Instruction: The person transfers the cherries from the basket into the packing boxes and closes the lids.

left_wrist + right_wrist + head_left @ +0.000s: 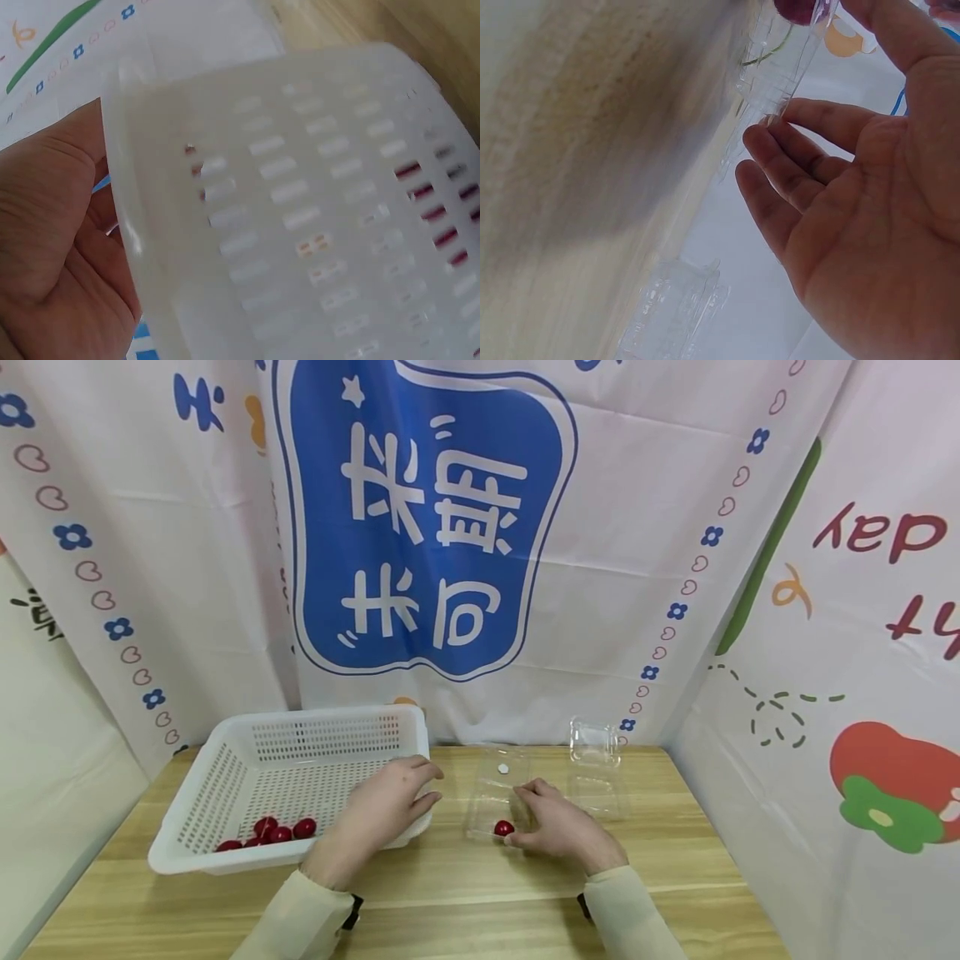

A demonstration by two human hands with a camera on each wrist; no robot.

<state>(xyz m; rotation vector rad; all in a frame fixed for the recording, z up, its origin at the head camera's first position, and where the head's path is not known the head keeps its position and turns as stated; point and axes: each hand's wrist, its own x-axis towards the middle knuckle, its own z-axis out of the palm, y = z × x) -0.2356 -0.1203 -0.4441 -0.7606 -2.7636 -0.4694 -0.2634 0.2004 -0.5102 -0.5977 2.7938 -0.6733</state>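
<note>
My left hand [390, 797] is over the right end of a white slotted plastic basket [168, 835], its fingers loosely bent and nothing seen in them. In the left wrist view that hand [56, 240] is partly hidden behind the basket wall [195, 285]. My right hand [562, 827] holds the right side of an open clear plastic box [483, 802]. One dark red cherry [503, 828] lies in the box by the thumb. The right wrist view shows the fingertips of this hand [855, 187] at the box edge, with a green cherry stem [772, 54] inside.
Several red cherries [280, 834] are gathered at the basket's near side. A second clear plastic box [595, 747] stands open at the back right of the wooden table [465, 902]. A printed white cloth [622, 527] hangs right behind the table.
</note>
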